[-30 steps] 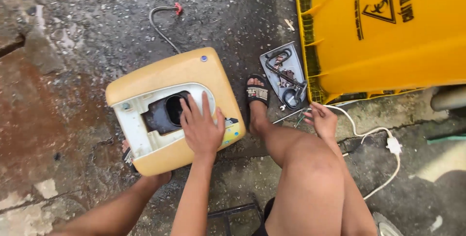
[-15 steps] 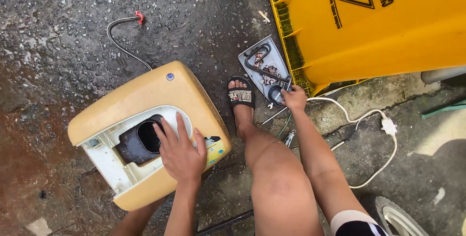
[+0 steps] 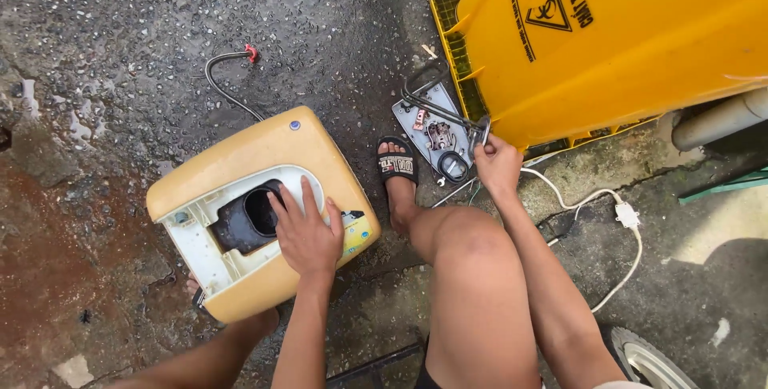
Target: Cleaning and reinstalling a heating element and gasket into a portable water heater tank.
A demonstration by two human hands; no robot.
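The yellowed water-heater casing [image 3: 256, 209] lies open-side up on wet concrete; keep the left hand [image 3: 306, 233] pressed flat, fingers spread, so it cannot slide. The right hand [image 3: 498, 163], fingers curled around a metal part at the grey component plate [image 3: 436, 129], should lift slowly, clear of the yellow bin [image 3: 624, 45].

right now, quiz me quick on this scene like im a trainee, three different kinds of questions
1. True or false: the left hand lies flat on the yellowed appliance casing.
2. What is the right hand nearest to? A) grey plate of parts B) white cable C) black sandal
3. Fill in: the hose with the red tip lies on wet ____.

Key: 1 true; 2 A; 3 ground.
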